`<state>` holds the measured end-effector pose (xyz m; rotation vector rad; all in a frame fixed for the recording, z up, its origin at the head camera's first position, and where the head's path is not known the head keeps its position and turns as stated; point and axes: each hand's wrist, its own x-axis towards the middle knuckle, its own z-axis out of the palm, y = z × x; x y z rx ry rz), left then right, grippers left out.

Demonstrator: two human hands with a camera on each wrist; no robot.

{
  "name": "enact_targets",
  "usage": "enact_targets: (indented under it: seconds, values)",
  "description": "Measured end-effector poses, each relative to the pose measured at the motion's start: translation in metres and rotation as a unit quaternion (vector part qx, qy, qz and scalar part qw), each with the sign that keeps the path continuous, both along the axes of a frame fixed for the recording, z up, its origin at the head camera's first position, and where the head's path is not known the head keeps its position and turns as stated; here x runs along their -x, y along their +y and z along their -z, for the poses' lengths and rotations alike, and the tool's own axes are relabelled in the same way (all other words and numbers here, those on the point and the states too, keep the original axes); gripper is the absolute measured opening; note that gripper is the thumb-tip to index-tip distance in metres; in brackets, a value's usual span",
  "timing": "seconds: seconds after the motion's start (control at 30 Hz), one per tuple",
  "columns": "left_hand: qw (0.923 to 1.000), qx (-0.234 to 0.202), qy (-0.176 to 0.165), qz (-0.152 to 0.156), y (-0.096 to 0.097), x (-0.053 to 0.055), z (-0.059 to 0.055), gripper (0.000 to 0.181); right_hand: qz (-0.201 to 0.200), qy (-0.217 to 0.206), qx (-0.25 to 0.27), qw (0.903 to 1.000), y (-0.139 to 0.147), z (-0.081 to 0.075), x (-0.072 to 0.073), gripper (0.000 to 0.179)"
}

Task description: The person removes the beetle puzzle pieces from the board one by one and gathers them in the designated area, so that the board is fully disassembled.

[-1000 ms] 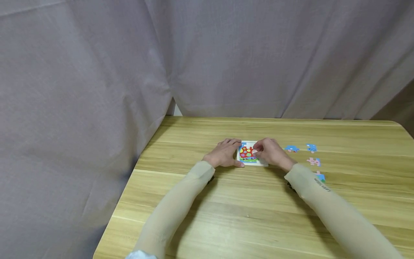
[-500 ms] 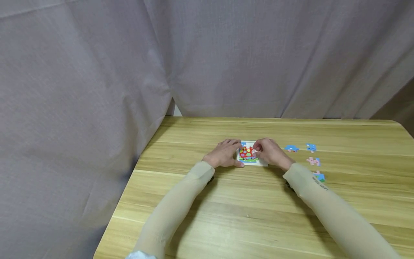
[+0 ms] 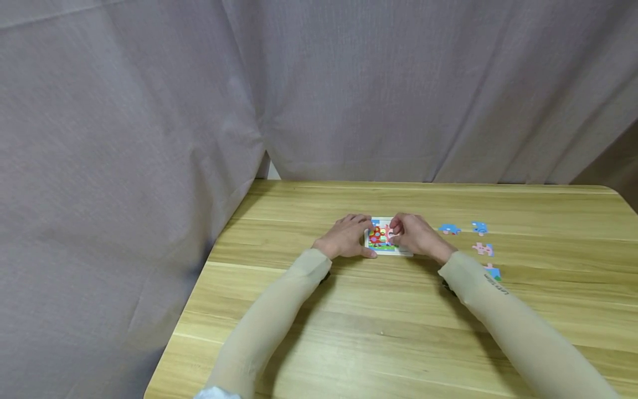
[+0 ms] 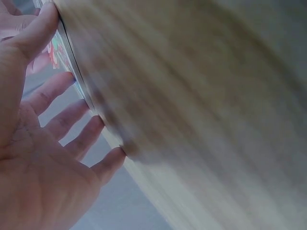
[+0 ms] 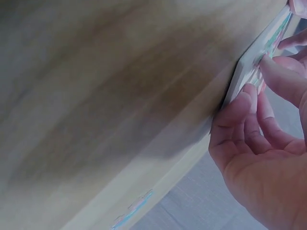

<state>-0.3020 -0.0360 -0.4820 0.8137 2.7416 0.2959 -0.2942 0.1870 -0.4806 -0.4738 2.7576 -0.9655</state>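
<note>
A small jigsaw puzzle tray point(image 3: 404, 254) with a white border lies on the table, its picture part red with coloured spots and part green. My left hand point(image 3: 344, 237) steadies the tray's left side, thumb at the near corner and fingers along the edge; in the left wrist view these fingers are spread and fairly straight. Over the tray's right half, my right hand point(image 3: 418, 235) pinches a pink puzzle piece point(image 3: 388, 235) between thumb and fingertips. The fingers hide part of that piece and the tray's right side. Whether the piece lies flat, I cannot tell.
Several loose puzzle pieces lie right of the tray: a blue one point(image 3: 449, 228), another blue one point(image 3: 480, 228), a pink one point(image 3: 483, 249), and one partly behind the right sleeve point(image 3: 492, 271). A grey curtain point(image 3: 349, 111) hangs behind the wooden table point(image 3: 349, 321).
More of the pink piece now shows left of my right fingertips, over the red spotted area. The right hand has barely shifted; the left hand stays put.
</note>
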Motion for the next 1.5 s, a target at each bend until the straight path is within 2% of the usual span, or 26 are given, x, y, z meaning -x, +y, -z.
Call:
enact_targets:
  seconds: [0.27,0.7,0.9,1.23,1.5]
  values:
    - [1.0000,-0.005,0.001,0.002,0.001,0.000,-0.001,0.075,0.014,-0.008,0.006,0.9999,0.001,0.000,-0.002,0.027]
    - [1.0000,-0.008,-0.002,0.001,0.003,-0.001,-0.001,0.075,0.003,0.032,0.002,0.9995,0.006,0.002,-0.005,0.026]
    - [1.0000,-0.010,-0.001,0.001,0.003,-0.001,-0.001,0.077,0.010,0.033,0.007,0.9994,0.010,0.002,-0.006,0.029]
    - [1.0000,-0.008,-0.002,-0.005,0.002,0.000,0.000,0.088,0.021,0.024,0.029,0.9991,0.025,-0.007,-0.015,0.029]
    - [1.0000,0.003,0.001,-0.008,0.000,0.000,0.001,0.095,0.028,0.049,0.022,0.9981,0.045,-0.006,-0.021,0.025]
